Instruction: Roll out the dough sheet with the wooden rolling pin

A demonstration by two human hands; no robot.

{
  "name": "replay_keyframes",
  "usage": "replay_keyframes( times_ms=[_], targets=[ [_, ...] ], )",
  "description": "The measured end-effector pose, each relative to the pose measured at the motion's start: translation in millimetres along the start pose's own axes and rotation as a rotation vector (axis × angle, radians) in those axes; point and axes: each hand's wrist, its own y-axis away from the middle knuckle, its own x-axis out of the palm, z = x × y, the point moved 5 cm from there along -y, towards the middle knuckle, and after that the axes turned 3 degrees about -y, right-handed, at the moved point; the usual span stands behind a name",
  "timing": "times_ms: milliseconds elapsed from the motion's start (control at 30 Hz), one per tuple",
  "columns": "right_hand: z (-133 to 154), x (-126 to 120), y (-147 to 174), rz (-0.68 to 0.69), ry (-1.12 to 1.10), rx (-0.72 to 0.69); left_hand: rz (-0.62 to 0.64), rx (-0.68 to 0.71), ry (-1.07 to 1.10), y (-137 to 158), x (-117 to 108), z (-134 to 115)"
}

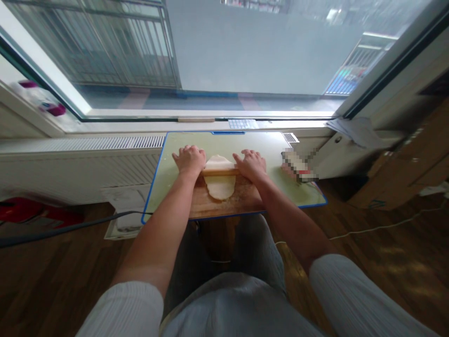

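A wooden rolling pin (220,172) lies crosswise over a flattened oval of pale dough (220,188). My left hand (191,160) is on the pin's left end, its fingers bent over the far side and its thumb turned inward. At the other end, my right hand (251,164) presses on the pin in the same way. Both pin ends are hidden under the hands. The dough shows beyond the pin and on the near side, resting on a brown wooden board (199,201). Under that is a yellow-green tabletop (277,147) with a blue rim.
A pixelated object (300,166) lies at the tabletop's right side. Behind the table are a radiator (87,164) and a windowsill below a large window. Cardboard boxes (396,173) stand right; a red object (31,210) is on the left. A dark strap (87,224) reaches the table's left corner.
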Motion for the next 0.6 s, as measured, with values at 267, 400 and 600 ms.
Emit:
replay_keyframes(
  times_ms=[267,400,600],
  targets=[
    [-1,0,4,0.017,0.069,0.028,0.091,0.248,0.019,10,-2,-7],
    [-3,1,18,0.018,0.084,0.021,0.113,0.283,-0.035,27,-5,-6],
    [-5,-5,49,0.001,0.121,-0.054,0.098,0.283,-0.066,59,-13,-1]
  ],
)
